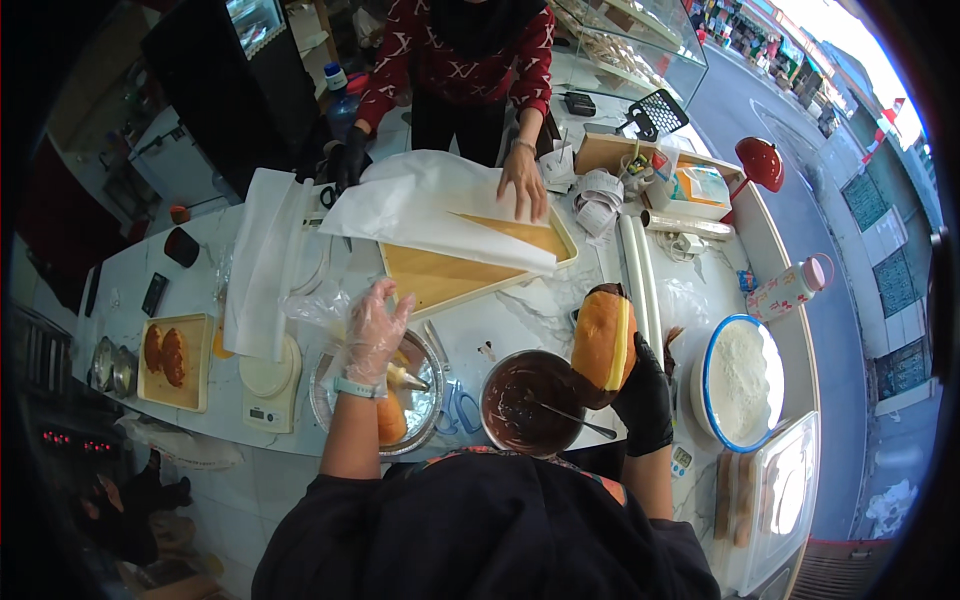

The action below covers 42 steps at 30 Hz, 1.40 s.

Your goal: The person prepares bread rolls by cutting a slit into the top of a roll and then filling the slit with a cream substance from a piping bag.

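Note:
My right hand [645, 400], in a black glove, holds a split bread roll [598, 345] with pale yellow filling and dark brown ends, tilted above the right side of a metal bowl of chocolate [520, 395] with a spoon in it. My left hand [375, 335], in a clear plastic glove, is open with loosely curved fingers, raised over a round metal tray [428, 420]. Under and beside it, a piping bag [408, 378] and another roll [390, 420] lie in that tray, partly hidden by my arm.
A co-worker [460, 60] opposite handles white paper [410, 200] over a wooden tray [430, 280]. At right stand a bowl of white powder [738, 375], a bottle [785, 295] and a lidded container [765, 500]. A scale [268, 390] and tray of browned pastries [195, 395] sit left.

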Each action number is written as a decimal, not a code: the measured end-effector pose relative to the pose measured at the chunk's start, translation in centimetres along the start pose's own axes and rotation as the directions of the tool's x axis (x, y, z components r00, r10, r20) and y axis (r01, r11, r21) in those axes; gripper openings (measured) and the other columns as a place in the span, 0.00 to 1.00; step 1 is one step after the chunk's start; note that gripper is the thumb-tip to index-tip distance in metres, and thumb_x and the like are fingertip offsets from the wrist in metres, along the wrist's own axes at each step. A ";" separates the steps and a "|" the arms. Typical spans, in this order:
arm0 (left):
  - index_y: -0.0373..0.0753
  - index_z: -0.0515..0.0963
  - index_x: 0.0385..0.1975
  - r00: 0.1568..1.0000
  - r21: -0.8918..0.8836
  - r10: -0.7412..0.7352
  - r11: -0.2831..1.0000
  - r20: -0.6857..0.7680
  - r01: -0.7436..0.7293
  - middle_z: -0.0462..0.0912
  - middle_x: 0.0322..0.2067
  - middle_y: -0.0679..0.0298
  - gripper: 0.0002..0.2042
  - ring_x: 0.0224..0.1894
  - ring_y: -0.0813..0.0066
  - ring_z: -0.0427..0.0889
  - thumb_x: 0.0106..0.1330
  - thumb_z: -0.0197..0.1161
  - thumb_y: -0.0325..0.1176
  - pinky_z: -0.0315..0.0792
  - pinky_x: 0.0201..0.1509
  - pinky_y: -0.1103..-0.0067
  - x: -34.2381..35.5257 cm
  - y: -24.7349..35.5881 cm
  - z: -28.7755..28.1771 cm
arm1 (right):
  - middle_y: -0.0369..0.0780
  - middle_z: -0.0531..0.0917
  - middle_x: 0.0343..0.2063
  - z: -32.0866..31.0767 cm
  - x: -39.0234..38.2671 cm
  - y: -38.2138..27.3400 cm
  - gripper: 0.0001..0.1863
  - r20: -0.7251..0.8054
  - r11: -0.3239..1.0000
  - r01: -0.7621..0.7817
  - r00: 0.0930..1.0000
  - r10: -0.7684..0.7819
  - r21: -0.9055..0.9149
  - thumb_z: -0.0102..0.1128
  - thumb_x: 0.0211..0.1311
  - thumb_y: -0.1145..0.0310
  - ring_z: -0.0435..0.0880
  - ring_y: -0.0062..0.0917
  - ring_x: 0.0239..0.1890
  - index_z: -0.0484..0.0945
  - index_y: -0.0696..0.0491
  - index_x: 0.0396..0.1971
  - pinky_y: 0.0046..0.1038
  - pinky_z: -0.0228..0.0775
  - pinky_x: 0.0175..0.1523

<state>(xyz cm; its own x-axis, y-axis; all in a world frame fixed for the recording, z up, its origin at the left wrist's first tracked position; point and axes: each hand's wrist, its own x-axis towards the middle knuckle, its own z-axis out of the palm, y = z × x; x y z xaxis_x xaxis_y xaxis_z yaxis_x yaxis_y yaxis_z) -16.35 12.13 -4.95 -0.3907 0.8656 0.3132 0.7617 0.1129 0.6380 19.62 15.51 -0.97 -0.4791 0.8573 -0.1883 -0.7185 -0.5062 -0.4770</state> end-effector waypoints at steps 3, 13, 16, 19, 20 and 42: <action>0.34 0.71 0.39 0.999 0.032 -0.016 0.999 -0.032 0.017 0.79 0.35 0.51 0.17 0.40 0.56 0.77 0.56 0.61 0.39 0.70 0.45 0.68 0.1 -0.2 -1.2 | 0.45 0.71 0.51 0.5 -0.1 -0.2 0.24 -0.041 1.000 0.003 0.999 -0.003 0.005 0.44 0.64 0.62 0.71 0.32 0.53 0.61 0.60 0.55 0.33 0.60 0.59; 0.33 0.72 0.38 0.994 0.042 -0.073 0.996 -0.078 0.076 0.79 0.35 0.50 0.16 0.40 0.55 0.77 0.56 0.61 0.39 0.70 0.45 0.68 -0.2 -0.5 -3.1 | 0.46 0.71 0.51 0.4 -0.2 -0.3 0.24 -0.025 1.000 0.014 1.000 -0.014 0.012 0.44 0.64 0.61 0.70 0.34 0.54 0.60 0.60 0.55 0.35 0.60 0.60; 0.33 0.72 0.38 0.993 0.061 -0.089 0.994 -0.081 0.094 0.79 0.36 0.51 0.16 0.41 0.55 0.77 0.56 0.61 0.39 0.69 0.45 0.68 -0.3 -0.5 -3.1 | 0.47 0.71 0.51 0.8 -0.3 -0.4 0.24 -0.022 1.000 0.003 1.000 -0.003 0.020 0.43 0.65 0.61 0.70 0.33 0.54 0.60 0.61 0.55 0.35 0.59 0.60; 0.33 0.73 0.38 0.992 0.057 -0.091 0.994 -0.086 0.097 0.79 0.36 0.51 0.16 0.40 0.55 0.77 0.56 0.61 0.39 0.69 0.45 0.68 -0.3 -0.1 -3.2 | 0.47 0.70 0.51 0.1 -0.5 -0.5 0.24 -0.002 0.985 0.058 0.998 -0.059 -0.162 0.43 0.65 0.62 0.70 0.33 0.54 0.60 0.61 0.55 0.34 0.59 0.60; 0.33 0.73 0.38 0.992 0.050 -0.094 0.994 -0.087 0.099 0.79 0.36 0.51 0.16 0.40 0.55 0.77 0.56 0.61 0.39 0.70 0.45 0.68 -0.3 0.0 -3.2 | 0.47 0.70 0.51 -0.2 -0.5 -0.4 0.24 0.023 0.930 0.124 0.992 -0.124 -0.345 0.42 0.65 0.62 0.70 0.33 0.54 0.60 0.61 0.55 0.34 0.59 0.60; 0.33 0.72 0.38 0.988 0.102 -0.123 0.986 -0.096 0.132 0.78 0.36 0.51 0.17 0.39 0.55 0.77 0.56 0.60 0.40 0.69 0.45 0.67 -4.3 0.9 -4.3 | 0.44 0.69 0.53 0.3 -3.1 -1.7 0.23 -0.021 0.999 -0.013 1.000 0.012 -0.043 0.39 0.66 0.60 0.68 0.33 0.56 0.60 0.57 0.56 0.36 0.57 0.61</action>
<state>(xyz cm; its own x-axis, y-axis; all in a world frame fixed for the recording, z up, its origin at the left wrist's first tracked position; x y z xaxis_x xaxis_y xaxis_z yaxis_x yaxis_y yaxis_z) -16.16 6.42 -2.70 -0.5291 0.7942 0.2989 0.7519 0.2755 0.5990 22.16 13.64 0.68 -0.4772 0.8528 -0.2119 -0.6897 -0.5130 -0.5110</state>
